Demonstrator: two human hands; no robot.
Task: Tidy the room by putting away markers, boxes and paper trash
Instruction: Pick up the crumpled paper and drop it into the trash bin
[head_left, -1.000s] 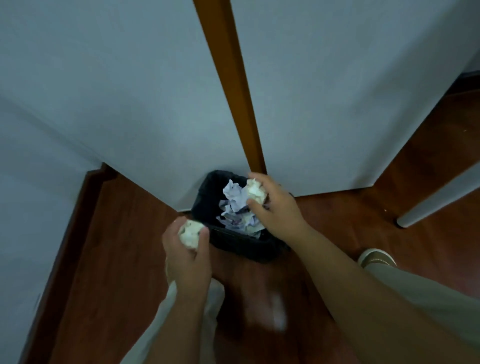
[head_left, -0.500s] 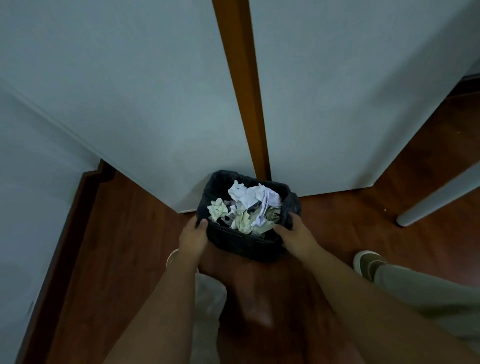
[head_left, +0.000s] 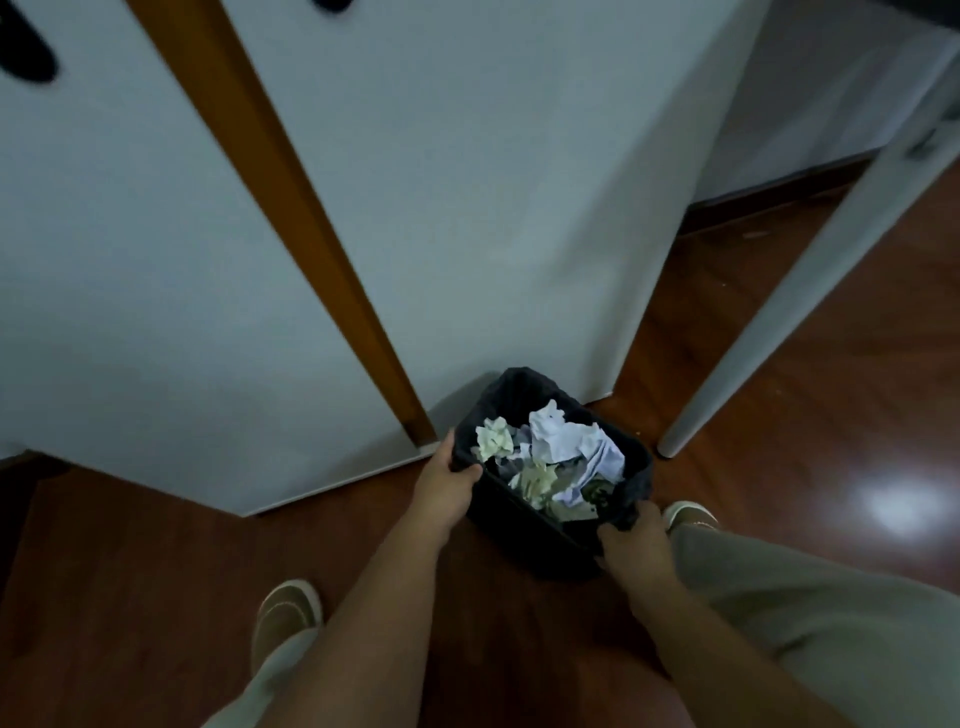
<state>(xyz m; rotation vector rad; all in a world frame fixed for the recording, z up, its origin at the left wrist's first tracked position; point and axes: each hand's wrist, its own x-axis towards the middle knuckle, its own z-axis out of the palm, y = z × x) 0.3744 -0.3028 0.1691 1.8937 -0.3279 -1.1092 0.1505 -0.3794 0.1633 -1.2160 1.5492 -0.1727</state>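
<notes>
Left hand (head_left: 445, 486): grips the black bin (head_left: 524, 525) at its left rim.
Right hand (head_left: 631, 540): seemingly curled on the near-right rim — blurred.
Inside: crumpled paper (head_left: 566, 447).
Behind: white cabinet (head_left: 467, 208) — close.

Dark rounded shapes (head_left: 26, 65) on the pale wall, upper left and top centre of frame: smeared by motion blur, cut by the edges; identity unclear.

Black plastic-lined waste bin (head_left: 524, 535), lower centre: base and far wall hidden; whether it rests on the floor cannot be told.

Crumpled white and cream paper scraps (head_left: 556, 457) in the bin: lower layers buried, count unclear.

Left hand (head_left: 444, 493): fingers hidden behind the bin's rim.

Right hand (head_left: 636, 540): fingertips lost in the dark liner.

Beige shoe (head_left: 688, 514), right of the bin: mostly covered by the trouser leg.

White slanted post (head_left: 779, 301), right: top cut off.
</notes>
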